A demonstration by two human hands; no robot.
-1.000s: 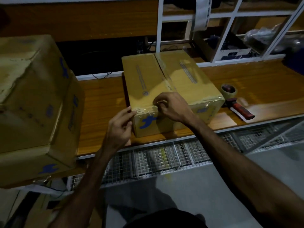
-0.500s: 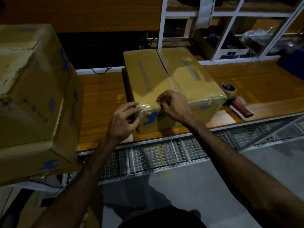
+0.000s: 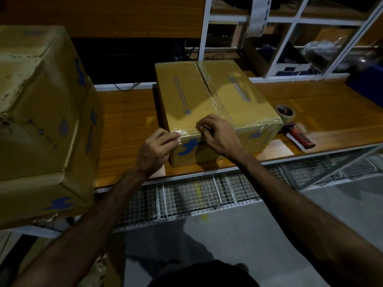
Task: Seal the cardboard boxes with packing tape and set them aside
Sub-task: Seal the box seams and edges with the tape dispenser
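A closed cardboard box (image 3: pixel 207 96) with a blue logo lies on the wooden bench (image 3: pixel 128 121), its top seam running away from me. A shiny strip of packing tape (image 3: pixel 187 133) runs along its near top edge. My left hand (image 3: pixel 155 150) is at the near left corner, with its fingertips pinching the tape end there. My right hand (image 3: pixel 219 135) sits just to the right, curled fingers holding the tape down on the same edge. The tape dispenser (image 3: pixel 298 135), red-handled with its roll (image 3: pixel 286 112), lies on the bench right of the box.
A larger cardboard box (image 3: pixel 41 112) stands at the bench's left end, overhanging the front edge. A white shelf frame (image 3: pixel 290 38) with bags and bins rises behind. Wire mesh (image 3: pixel 186 197) hangs under the bench front. Grey floor lies below.
My left hand has moved up from the box's side face to the near left corner and closed on the tape. My right hand has stayed on the near edge.
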